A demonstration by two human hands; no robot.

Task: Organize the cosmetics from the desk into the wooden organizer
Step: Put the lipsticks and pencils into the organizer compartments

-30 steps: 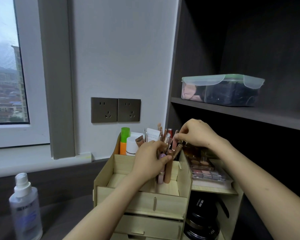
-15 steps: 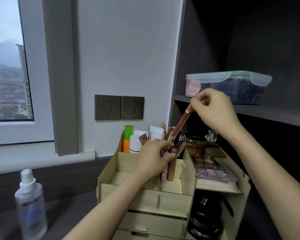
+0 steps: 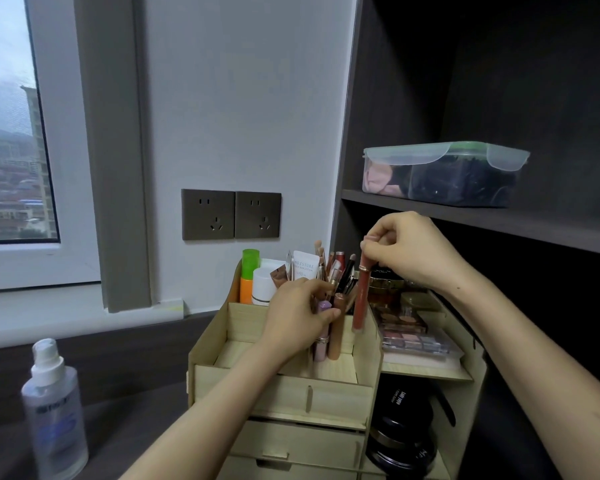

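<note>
fingers (image 3: pixel 387 237) of the right hand (image 3: pixel 416 251) pinched a lip gloss (image 3: pixel 361 299) above the mostly filled organizer (image 3: pixel 278 389), left hand (image 3: pixel 298 317) gripping tubes (image 3: pixel 321 344) just below them; a spray bottle (image 3: pixel 54 410) stood far left, apparently unsorted.

Organizer (image 3: pixel 281 389) was pale bare wood. Gloss tube (image 3: pixel 360 306) was brick red with a rose-gold collar. Lilac tube (image 3: pixel 323 308) and tan tube (image 3: pixel 336 327) were plain. Back bottle (image 3: pixel 247 289) was orange with a green cap. Spray bottle (image 3: pixel 52 410) was clear, with a white cap and blue label. Storage box (image 3: pixel 444 174) was clear with a green-edged lid. Sockets (image 3: pixel 231 214) were dark brown-grey.
</note>
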